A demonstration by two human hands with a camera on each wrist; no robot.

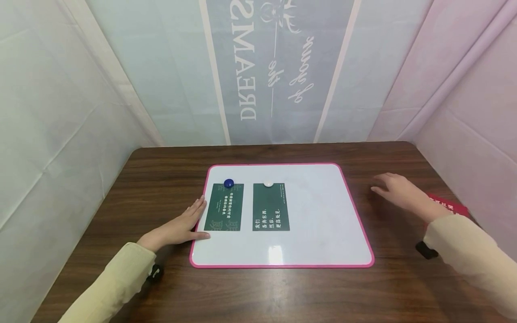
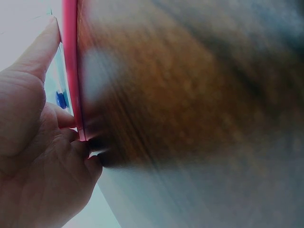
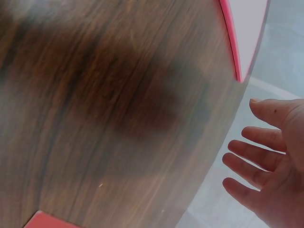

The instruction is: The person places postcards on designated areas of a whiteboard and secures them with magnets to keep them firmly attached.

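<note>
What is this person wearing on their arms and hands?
Both arms wear long, loose sleeves of pale beige cloth that end at the wrists: left sleeve, right sleeve. The left hand and right hand are bare, no gloves or rings visible. A small black device sits under each wrist.

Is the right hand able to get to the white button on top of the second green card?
Probably yes. The right hand hovers open over the table, just off the whiteboard's right edge, holding nothing. Between it and the white magnet lies only bare whiteboard, so nothing looks to be in the way.
</note>
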